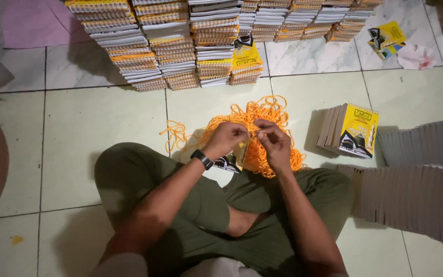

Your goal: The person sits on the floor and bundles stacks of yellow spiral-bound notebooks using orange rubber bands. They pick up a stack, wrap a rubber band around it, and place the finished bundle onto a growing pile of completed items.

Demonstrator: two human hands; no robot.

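I see both hands meeting just above the crossed legs, over the floor tiles. The left hand point(225, 138) has its fingers curled and pinched around the top edge of a small yellow and black booklet point(233, 160), which hangs down from the fingers toward the left knee, its long axis tilted slightly, lower end toward the body. The right hand point(274, 143) sits just beside it, fingertips pressed together on a strand of orange cord point(255, 132); the strand runs between the two hands, so neither hand is nearer than the other, both touch it at the booklet's top. The rest of the cord lies in a loose heap point(267, 115) directly beyond the fingers, away from the body, touching the floor. To the right of the right hand, apart from it, a short row of booklets point(349, 131) stands on edge. Well beyond the heap rise tall stacks of booklets point(180, 46). A black watch point(201, 158) sits on the left wrist
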